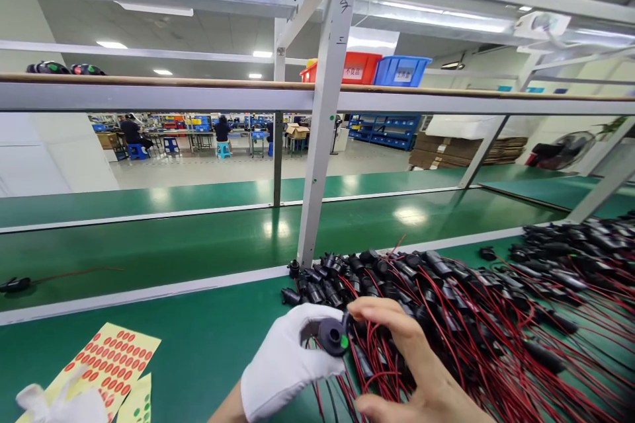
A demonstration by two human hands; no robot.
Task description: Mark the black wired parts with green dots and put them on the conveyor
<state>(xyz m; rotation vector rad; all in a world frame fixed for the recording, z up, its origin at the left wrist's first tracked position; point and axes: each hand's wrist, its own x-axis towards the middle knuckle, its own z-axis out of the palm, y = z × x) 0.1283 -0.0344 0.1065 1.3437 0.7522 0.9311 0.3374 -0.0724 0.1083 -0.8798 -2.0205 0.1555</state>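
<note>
My left hand (285,357), in a white glove, grips a small black cylindrical pump-like part (331,337), its round end with a central hole facing me. On that end sits a green dot sticker (344,342). Red and black wires hang below the glove, seemingly from this part. My bare right hand (407,357) is just right of it, thumb and forefinger spread apart; the forefinger tip is at the part's side, and whether it touches cannot be made out. Beyond both hands lies a heap of similar black parts (436,264) with red and black wires.
At lower left are a sheet of red oval stickers (112,360), a smaller sheet of green dots (139,403) and a crumpled white glove (64,403). One wired part (17,285) lies on the green belt (149,248). A metal post (322,125) rises ahead, supporting a shelf.
</note>
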